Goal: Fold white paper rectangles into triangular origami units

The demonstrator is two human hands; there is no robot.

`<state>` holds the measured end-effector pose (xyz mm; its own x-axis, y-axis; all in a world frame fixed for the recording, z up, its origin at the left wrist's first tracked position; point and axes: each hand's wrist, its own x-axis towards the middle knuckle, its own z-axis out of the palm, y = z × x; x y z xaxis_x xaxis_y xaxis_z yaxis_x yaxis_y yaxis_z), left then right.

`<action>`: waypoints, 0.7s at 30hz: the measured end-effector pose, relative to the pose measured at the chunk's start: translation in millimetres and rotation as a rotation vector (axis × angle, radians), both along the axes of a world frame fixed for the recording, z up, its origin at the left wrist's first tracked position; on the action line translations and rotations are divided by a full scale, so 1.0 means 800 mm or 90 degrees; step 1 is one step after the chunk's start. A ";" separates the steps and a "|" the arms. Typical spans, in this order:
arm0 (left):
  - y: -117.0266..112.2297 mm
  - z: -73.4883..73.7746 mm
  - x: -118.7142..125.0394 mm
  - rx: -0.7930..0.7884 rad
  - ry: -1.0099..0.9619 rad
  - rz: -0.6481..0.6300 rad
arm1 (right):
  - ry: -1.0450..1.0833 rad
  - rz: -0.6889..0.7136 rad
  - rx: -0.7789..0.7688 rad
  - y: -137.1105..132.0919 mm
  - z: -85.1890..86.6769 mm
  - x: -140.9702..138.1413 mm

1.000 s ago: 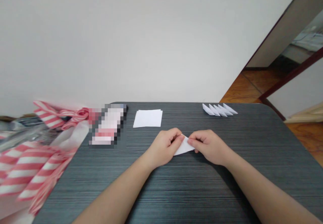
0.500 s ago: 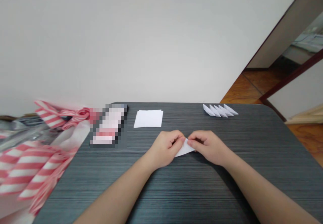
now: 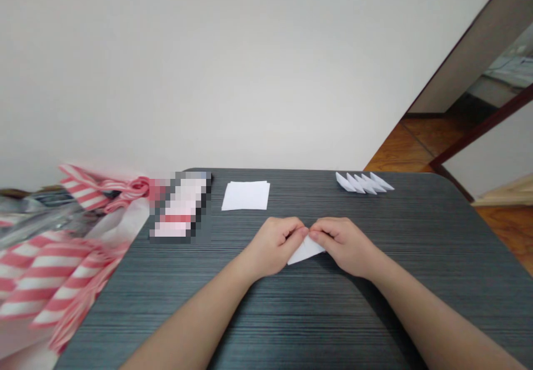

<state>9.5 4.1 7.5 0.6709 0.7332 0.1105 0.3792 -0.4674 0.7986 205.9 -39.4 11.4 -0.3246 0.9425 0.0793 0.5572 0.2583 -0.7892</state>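
**Status Report: Two-Hand Pinch on Folded Paper at Table Centre**

On my head-camera feed, the left hand and right hand are both in view. They are close together near the middle of the dark grey wood-grain table. Between them I have a folded white paper triangle, held just above or on the tabletop; I cannot tell which. Its far end is hidden behind the hands, and its near part shows below them.

Finger state: the fingers of each hand are curled together and clamped on the paper. The left fingertips and right fingertips meet at the paper's upper end.

Nearest items: a neat stack of white paper squares lies ahead and to the left of the hands. A row of overlapping folded paper pieces lies near the far table edge, ahead and to the right.

Further left, I have a pixelated object, too obscured to identify, beside a red-and-white striped bag at the table's left edge.
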 end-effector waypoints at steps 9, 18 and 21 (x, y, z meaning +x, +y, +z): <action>0.000 0.000 -0.001 -0.013 -0.003 0.025 | -0.024 0.002 0.003 0.000 0.004 0.002; 0.001 0.001 0.000 -0.030 0.004 0.028 | -0.021 -0.002 -0.027 0.000 0.001 0.008; 0.001 0.001 0.000 -0.033 -0.002 0.033 | -0.016 0.001 -0.016 0.000 0.001 0.008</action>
<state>9.2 4.8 8.3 0.6315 0.7719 0.0730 0.3993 -0.4045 0.8228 212.2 -39.7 12.2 -0.3281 0.9434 0.0477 0.5763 0.2400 -0.7812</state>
